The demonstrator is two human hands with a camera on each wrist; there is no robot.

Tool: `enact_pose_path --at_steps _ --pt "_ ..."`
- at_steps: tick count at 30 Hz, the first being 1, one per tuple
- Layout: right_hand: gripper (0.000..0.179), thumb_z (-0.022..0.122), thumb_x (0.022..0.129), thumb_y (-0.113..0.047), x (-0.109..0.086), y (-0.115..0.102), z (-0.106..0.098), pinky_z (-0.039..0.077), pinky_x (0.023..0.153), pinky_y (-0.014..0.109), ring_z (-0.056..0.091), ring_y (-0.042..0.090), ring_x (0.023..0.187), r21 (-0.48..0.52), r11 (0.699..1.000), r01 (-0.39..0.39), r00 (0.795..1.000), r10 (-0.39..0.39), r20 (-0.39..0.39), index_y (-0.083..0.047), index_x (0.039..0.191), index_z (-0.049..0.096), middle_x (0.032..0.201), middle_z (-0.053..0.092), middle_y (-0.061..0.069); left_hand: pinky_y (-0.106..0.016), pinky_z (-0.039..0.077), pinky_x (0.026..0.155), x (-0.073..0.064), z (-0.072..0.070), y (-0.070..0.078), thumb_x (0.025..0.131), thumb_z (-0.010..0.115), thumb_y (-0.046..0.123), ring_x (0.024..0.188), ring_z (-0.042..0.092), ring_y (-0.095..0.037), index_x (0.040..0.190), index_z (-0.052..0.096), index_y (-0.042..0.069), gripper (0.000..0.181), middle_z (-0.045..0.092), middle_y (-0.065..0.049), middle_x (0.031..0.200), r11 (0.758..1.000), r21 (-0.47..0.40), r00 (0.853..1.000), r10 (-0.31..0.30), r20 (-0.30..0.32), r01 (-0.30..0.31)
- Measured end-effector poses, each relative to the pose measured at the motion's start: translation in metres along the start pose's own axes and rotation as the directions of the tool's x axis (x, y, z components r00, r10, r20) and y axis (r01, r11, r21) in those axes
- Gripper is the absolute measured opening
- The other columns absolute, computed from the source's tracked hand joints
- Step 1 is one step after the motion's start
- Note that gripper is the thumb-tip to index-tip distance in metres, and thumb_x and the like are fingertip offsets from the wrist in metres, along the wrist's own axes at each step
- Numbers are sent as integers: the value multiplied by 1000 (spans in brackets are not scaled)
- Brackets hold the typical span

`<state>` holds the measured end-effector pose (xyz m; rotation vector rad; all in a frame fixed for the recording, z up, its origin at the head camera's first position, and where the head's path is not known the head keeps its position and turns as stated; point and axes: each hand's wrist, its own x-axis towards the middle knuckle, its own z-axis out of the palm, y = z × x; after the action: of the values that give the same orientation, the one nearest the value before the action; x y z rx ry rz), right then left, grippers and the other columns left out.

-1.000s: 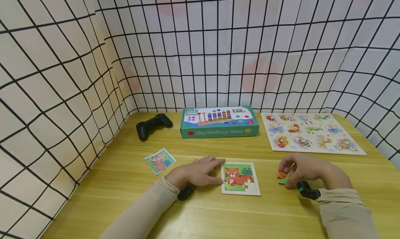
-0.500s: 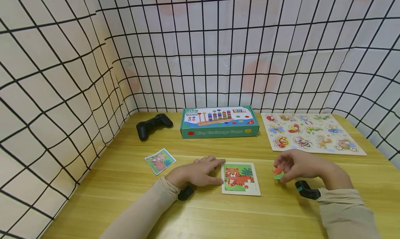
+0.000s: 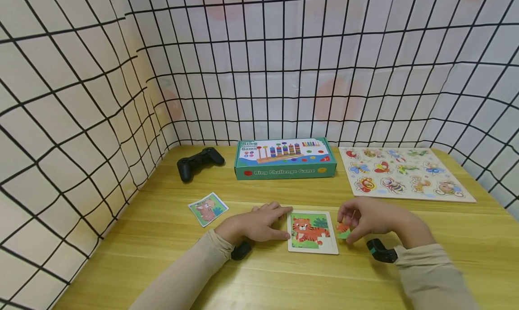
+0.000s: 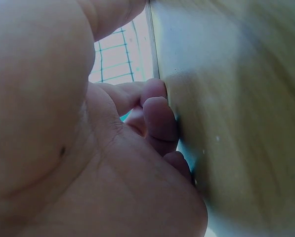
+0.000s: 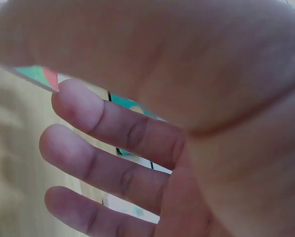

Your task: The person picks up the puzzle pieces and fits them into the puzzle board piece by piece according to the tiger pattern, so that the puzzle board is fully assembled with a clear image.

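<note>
A square tiger jigsaw puzzle (image 3: 308, 231) in a pale frame lies on the table, with a gap at its lower right corner. My left hand (image 3: 259, 223) rests at its left side, thumb and forefinger spread against the frame's edge; the left wrist view shows the other fingertips down on the wood. Just right of the frame, my right hand (image 3: 371, 221) pinches a puzzle piece (image 3: 343, 229) printed orange and green between thumb and fingers. In the right wrist view a corner of that puzzle piece (image 5: 36, 75) shows beyond the thumb, the rest hidden.
A small tiger picture card (image 3: 208, 209) lies left of the puzzle. Behind stand a black game controller (image 3: 200, 163) and a green Ring Challenge Game box (image 3: 285, 159). An insect peg puzzle board (image 3: 405, 172) lies at the back right. A black wire grid (image 3: 267, 75) encloses the table.
My right hand has moved left with the puzzle piece, from well right of the puzzle to close beside its frame. The left hand and the puzzle have stayed put.
</note>
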<state>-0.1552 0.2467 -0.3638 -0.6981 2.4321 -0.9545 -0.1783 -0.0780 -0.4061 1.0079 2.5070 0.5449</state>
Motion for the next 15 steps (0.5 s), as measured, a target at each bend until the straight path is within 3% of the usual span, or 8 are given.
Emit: enact_pose_path --at_steps 15 --pt "39 94 67 -13 22 -16 24 46 66 28 54 19 75 -5 1000 26 997 -25 77 -10 94 66 81 59 4 -34 30 90 0 0 1 97 61 54 109 42 -10 158 33 20 75 45 5 129 1000 -6 1000 -8 2 8"
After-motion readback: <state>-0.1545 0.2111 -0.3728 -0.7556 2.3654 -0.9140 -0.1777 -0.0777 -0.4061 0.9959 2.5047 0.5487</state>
